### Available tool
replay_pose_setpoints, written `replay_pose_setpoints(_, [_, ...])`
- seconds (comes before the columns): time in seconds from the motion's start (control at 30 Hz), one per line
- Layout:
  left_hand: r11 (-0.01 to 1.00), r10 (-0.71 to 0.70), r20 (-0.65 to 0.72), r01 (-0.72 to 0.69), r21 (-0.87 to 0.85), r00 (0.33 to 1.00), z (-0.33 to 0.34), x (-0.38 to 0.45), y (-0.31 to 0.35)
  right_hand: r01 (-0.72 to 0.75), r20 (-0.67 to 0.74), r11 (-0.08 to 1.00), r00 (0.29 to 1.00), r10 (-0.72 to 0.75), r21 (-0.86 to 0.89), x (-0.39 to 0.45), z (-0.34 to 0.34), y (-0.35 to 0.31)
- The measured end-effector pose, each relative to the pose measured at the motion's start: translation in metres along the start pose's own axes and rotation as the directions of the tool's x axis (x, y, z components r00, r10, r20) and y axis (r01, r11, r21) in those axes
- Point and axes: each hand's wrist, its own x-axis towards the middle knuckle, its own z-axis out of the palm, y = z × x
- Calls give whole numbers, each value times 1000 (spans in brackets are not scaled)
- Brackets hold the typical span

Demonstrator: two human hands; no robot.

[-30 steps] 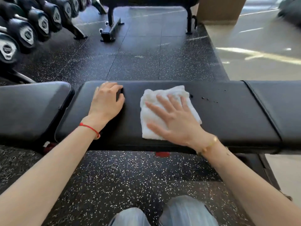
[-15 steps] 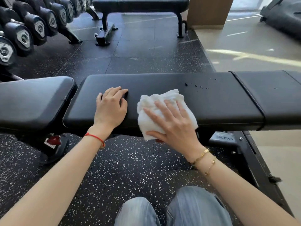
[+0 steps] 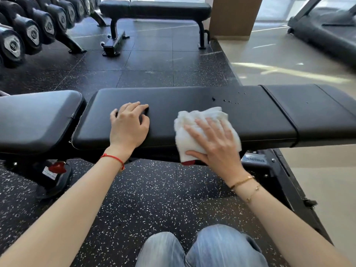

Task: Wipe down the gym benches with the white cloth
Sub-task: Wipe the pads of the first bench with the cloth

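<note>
The right hand [image 3: 215,143], fingers spread flat, presses the white cloth [image 3: 202,130] over the gym bench's [image 3: 192,99] near edge; the left hand [image 3: 129,126] rests flat beside it.

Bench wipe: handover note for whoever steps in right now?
Left hand: resting on the bench pad, fingers relaxed, holding nothing.
Right hand: fingers spread flat, pressing the white cloth onto the pad's near edge; the cloth hangs partly over that edge.
Done: cannot tell how much of the pad has been wiped.
Left: small dark droplets on the pad beyond the cloth, the seat section to the right, the neighbouring bench on the left and the far flat bench.
</note>
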Motion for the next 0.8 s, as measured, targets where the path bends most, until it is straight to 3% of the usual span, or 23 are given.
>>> replay_pose_setpoints(0.2, [1000, -4, -20, 4, 8, 1000, 6, 1, 2, -139, 59, 990, 989, 139, -7, -21, -7, 33])
replay_pose_setpoints(0.37, [1000, -17, -37, 17, -5, 999, 6, 0, 3, -32, 28, 999, 999, 32, -3, 14, -7, -25])
replay_pose_setpoints(0.5, [1000, -8, -45, 7, -20, 999, 4, -1, 0, 17, 6, 1000, 1000, -17, 21, 11, -11, -16])
replay_pose_setpoints(0.7, [1000, -8, -61, 7, -28, 998, 5, -1, 0, -225, 114, 974, 968, 222, 15, -43, -22, 71])
replay_pose_setpoints(0.8, [1000, -17, -60, 16, -21, 998, 5, -1, 3, -289, 201, 957, 940, 277, 33, -44, -23, 80])
